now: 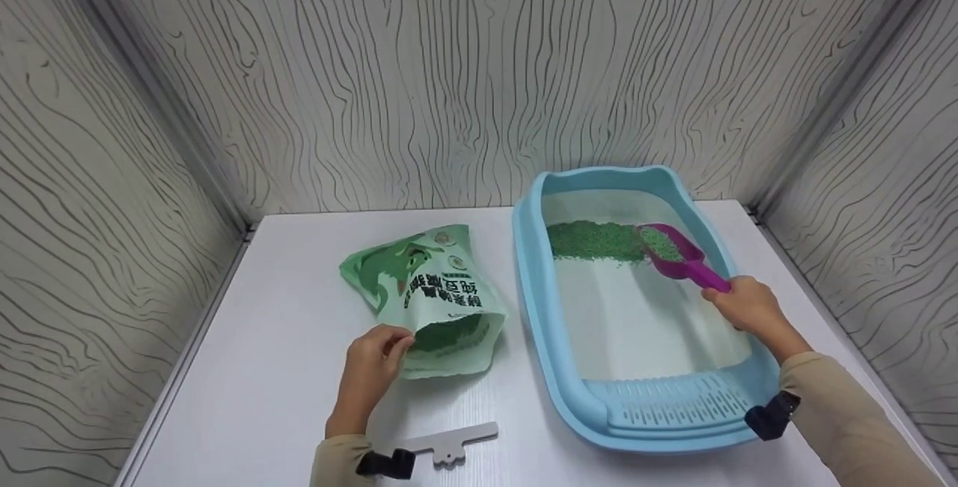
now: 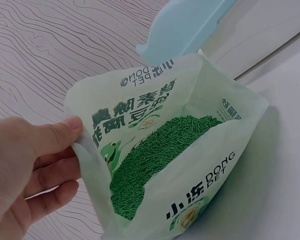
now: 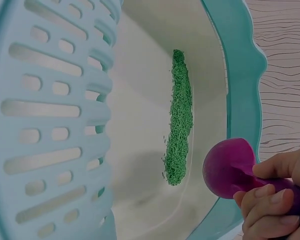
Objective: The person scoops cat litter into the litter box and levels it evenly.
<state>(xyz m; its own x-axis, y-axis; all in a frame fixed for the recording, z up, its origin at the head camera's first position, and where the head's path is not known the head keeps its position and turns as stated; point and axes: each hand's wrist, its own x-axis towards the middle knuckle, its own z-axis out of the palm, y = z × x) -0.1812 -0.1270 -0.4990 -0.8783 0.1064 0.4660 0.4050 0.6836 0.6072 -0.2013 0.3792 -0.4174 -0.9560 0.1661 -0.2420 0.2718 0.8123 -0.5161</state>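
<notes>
My left hand (image 1: 374, 356) pinches the rim of an open pale green bag of cat litter (image 2: 135, 95) between thumb and fingers. Green litter pellets (image 2: 157, 155) fill the inside of the bag, whose mouth faces the near side. Gripped by its handle in my right hand (image 1: 748, 307) is a purple scoop (image 1: 677, 251), loaded with green pellets and held over the far right part of a light blue litter box (image 1: 535, 307). A band of poured pellets (image 3: 180, 125) lies across the far end of the box's white floor.
A grey bag clip (image 1: 453, 442) lies on the white table (image 1: 284, 322) near my left wrist. The slotted step (image 1: 673, 401) forms the near end of the box. Wood-grain panels (image 1: 389, 83) enclose the table at the back and sides.
</notes>
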